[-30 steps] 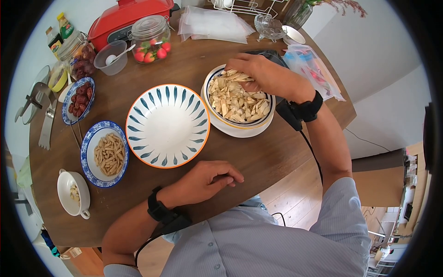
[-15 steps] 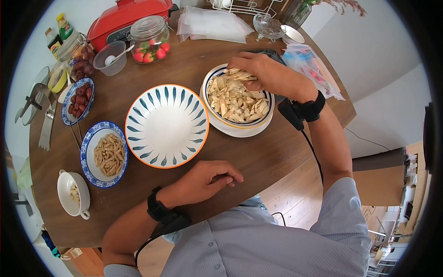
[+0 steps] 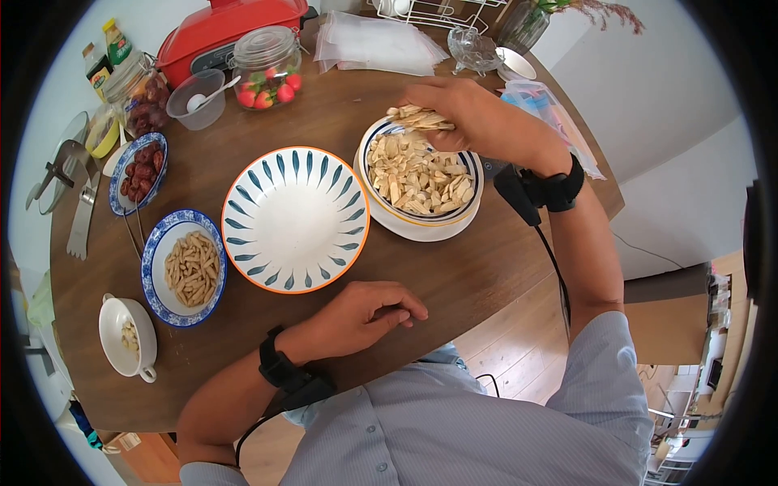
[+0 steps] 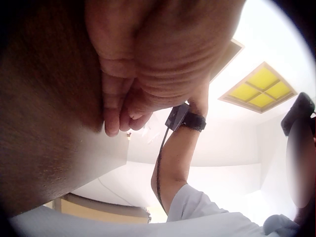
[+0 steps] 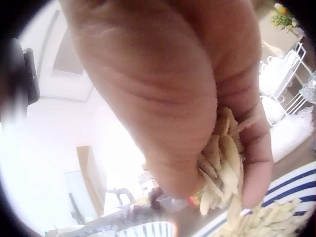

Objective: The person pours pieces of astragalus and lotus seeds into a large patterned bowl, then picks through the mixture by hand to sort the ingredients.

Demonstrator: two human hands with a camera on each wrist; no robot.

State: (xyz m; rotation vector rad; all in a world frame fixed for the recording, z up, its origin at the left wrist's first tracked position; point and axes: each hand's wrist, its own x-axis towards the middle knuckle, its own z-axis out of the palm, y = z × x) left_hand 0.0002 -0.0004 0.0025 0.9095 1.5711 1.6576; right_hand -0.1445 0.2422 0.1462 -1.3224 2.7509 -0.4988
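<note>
My right hand grips a handful of pale dried slices just above the rim of a blue-banded bowl. In the right wrist view the held slices are pinched between thumb and fingers, with some sticking out below. More loose slices fill the bowl, which stands on a white plate. Near the table's front edge my left hand rests with fingers loosely curled, holding nothing. Just beyond it lies a large plate with leaf-like strokes and an orange rim, bearing nothing.
At left are a blue-patterned bowl of short tan sticks, a dish of red dates and a white two-handled bowl. Behind stand a jar of strawberries, a red cooker and clear bags. Tongs lie left.
My right hand has lifted slightly and shifted right, and its handful of slices now shows clear above the heap. The left hand stays in place.
</note>
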